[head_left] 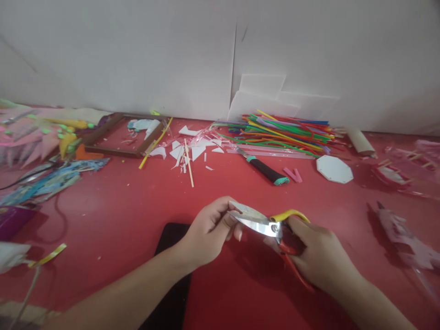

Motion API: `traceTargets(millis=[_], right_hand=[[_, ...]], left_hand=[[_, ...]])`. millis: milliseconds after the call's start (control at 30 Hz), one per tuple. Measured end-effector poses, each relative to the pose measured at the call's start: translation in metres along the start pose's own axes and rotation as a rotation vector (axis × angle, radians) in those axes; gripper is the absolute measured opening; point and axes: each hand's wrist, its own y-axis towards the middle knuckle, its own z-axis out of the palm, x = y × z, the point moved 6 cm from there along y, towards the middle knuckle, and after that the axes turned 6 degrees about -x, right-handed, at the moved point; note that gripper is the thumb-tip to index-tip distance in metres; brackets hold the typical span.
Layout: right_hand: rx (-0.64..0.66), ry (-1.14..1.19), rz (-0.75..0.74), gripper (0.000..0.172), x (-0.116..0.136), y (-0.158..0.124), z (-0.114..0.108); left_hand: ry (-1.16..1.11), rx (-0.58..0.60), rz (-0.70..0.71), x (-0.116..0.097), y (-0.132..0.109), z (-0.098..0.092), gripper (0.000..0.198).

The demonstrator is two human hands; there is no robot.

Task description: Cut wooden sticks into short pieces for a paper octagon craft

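Observation:
My right hand (325, 256) is wrapped round the handles of a pair of scissors (259, 224), one handle yellow and the other red. The wide silver blades point left and stand slightly apart. At their tips, my left hand (213, 229) has its thumb and fingers pinched together, right against the blade ends. Whatever lies between those fingers is too small or too hidden to make out. Both hands are raised over the red table (220, 293). Beneath my left forearm lies a flat black object (172, 293), partly covered.
Behind the hands lie a black-and-teal-handled tool (264, 169), white scraps (197, 151), a white octagon (334, 169) and a bundle of coloured pipe cleaners (285, 133). A brown frame (113, 150) lies at the back left. Pink pieces (405, 233) stand at right; a white wall closes the back.

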Motion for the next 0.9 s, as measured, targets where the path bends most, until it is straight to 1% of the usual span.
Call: traceTargets(millis=[100,200,333,500,600,700,900], right_hand=[[-0.002,0.024,0.011,0.031,-0.001,0.001,0.001],[-0.025,0.022,0.021,0.037,0.001,0.002,0.0],[-0.005,0.021,0.008,0.039,0.002,0.004,0.0],[0.036,0.034,0.051,0.036,-0.002,0.005,0.001],[0.009,-0.001,0.048,0.038,-0.002,0.006,-0.002],[-0.021,-0.036,0.028,0.038,0.0,0.005,-0.005],[-0.051,-0.065,0.009,0.035,0.003,0.004,-0.007]], left_hand=[[-0.041,0.007,-0.023,0.002,0.0,0.0,0.033],[-0.066,0.016,-0.034,0.002,0.001,0.0,0.032],[-0.061,0.025,-0.046,0.001,0.001,0.0,0.031],[-0.092,0.012,-0.072,0.003,0.002,0.001,0.032],[-0.098,-0.039,-0.015,0.001,0.004,-0.002,0.031],[-0.048,-0.09,0.03,-0.002,0.004,-0.006,0.03],[0.082,-0.079,0.055,-0.008,0.002,-0.006,0.023]])
